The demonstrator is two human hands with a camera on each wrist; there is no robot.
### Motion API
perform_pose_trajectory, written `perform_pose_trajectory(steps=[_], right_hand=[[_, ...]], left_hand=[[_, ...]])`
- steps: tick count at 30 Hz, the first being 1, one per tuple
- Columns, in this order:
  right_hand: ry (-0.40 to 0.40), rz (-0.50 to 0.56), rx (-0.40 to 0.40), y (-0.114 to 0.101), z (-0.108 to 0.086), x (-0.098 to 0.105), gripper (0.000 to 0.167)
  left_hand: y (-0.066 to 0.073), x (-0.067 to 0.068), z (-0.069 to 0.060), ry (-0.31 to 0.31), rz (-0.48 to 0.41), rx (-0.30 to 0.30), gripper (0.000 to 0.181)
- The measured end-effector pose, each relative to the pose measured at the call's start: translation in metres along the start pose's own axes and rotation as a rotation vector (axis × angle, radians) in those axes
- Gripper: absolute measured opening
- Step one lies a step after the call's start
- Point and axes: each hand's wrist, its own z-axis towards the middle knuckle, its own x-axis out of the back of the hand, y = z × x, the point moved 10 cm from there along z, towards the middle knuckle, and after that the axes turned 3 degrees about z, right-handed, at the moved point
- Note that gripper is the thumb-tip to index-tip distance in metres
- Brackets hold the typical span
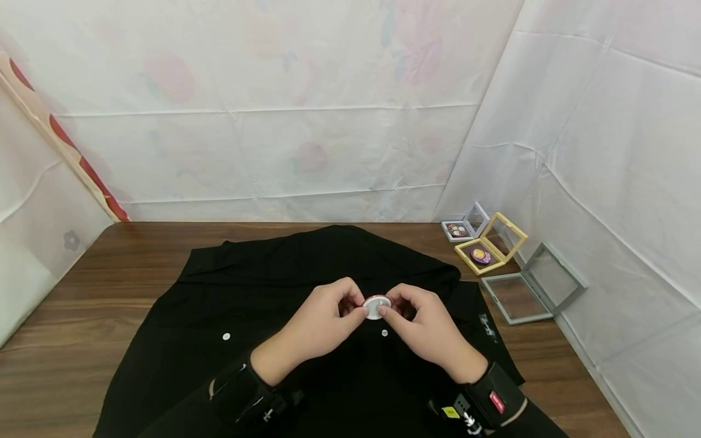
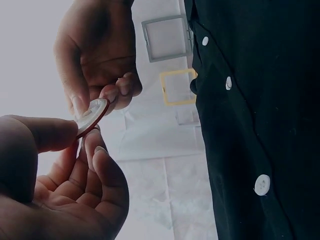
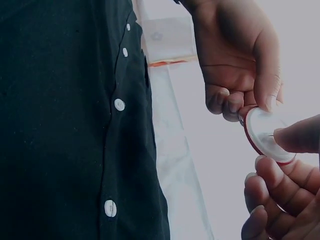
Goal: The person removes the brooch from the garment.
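Note:
A round button badge point(image 1: 375, 306) is held up over a black shirt point(image 1: 263, 286), its white back facing me and a red rim round it. My left hand point(image 1: 323, 316) pinches its left edge between thumb and fingers. The right hand point(image 1: 424, 325) pinches the opposite edge, its thumb pressed on the white back near the pin. In the right wrist view a thin pin shows on the badge point(image 3: 262, 127) beside that thumb. The badge's front is hidden. White buttons point(image 3: 119, 104) run along the shirt's edge.
The shirt lies spread on a brown wooden table point(image 1: 49, 359). At the right stand a grey hinged case point(image 1: 517, 319), a yellow case point(image 1: 462, 248) with a purple and yellow badge, and a small pale case point(image 1: 465, 238) holding a round badge, all open. White cloth walls point(image 1: 306, 73) enclose the table.

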Motion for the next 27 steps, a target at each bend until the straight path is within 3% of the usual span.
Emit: perform_pose_trajectory(steps=[18, 27], right_hand=[[-0.047, 0.01, 0.008, -0.004, 0.002, -0.004, 0.006], [-0.051, 0.08, -0.04, 0.005, -0.003, -0.004, 0.027]], left_hand=[[0.001, 0.007, -0.002, 0.035, 0.025, -0.029, 0.01], [0.01, 0.005, -0.001, 0.025, 0.019, -0.078, 0.009]])
